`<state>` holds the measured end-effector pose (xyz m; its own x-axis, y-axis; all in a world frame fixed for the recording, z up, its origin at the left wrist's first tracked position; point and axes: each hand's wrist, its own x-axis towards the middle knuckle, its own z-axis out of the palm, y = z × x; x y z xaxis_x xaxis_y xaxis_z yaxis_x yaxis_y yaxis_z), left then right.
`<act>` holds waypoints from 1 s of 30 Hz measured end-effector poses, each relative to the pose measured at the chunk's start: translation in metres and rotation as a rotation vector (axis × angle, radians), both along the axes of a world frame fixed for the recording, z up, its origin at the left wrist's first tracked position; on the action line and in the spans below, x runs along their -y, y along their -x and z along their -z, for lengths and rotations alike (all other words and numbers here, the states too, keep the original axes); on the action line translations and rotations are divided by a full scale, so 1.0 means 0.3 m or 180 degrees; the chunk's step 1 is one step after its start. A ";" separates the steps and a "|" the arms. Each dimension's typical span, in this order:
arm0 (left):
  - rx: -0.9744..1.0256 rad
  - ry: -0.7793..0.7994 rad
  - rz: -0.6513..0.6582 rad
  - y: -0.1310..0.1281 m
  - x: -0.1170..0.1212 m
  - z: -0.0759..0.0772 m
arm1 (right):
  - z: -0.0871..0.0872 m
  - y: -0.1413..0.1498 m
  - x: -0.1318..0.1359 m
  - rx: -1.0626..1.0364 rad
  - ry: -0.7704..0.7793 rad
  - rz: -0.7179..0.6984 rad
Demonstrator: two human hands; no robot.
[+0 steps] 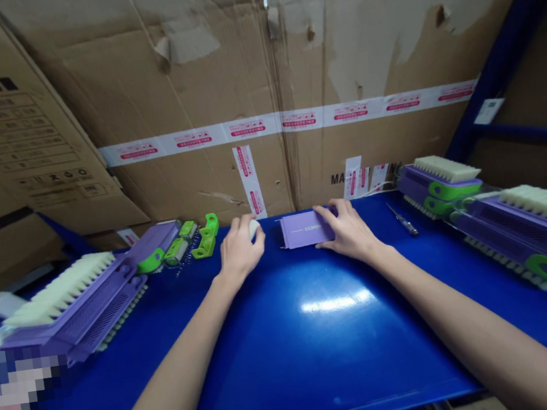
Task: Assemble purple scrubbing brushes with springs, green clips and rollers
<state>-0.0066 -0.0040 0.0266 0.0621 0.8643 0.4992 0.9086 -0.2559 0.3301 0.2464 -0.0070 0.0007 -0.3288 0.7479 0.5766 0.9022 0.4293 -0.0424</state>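
My right hand (350, 230) rests on the right end of a small purple plastic housing (303, 230) lying flat at the far middle of the blue table (320, 333), fingers curled over its edge. My left hand (239, 246) is closed around a small white rounded piece (254, 227) just left of the housing. Loose green clips (207, 237) and green-and-white parts (178, 248) lie left of my left hand, with a small spring beside them.
Stacks of purple brushes with white bristles and green handles lie at the left (72, 302) and right (517, 220). A small screwdriver (403, 219) lies right of my right hand. Cardboard boxes (258, 86) wall the back; a blue rack post (500, 54) rises at right.
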 end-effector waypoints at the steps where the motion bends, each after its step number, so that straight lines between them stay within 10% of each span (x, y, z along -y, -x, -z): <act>1: 0.0281 0.0096 0.0185 -0.012 -0.003 0.010 | 0.001 0.004 0.002 0.0008 -0.0019 0.0017; 11: 0.3116 0.0996 0.1222 -0.052 -0.040 0.076 | 0.003 0.035 0.016 -0.0008 0.0063 0.0009; 30: 0.3623 0.1501 0.1095 -0.036 -0.042 0.073 | -0.003 0.056 0.025 0.0015 0.0015 0.0146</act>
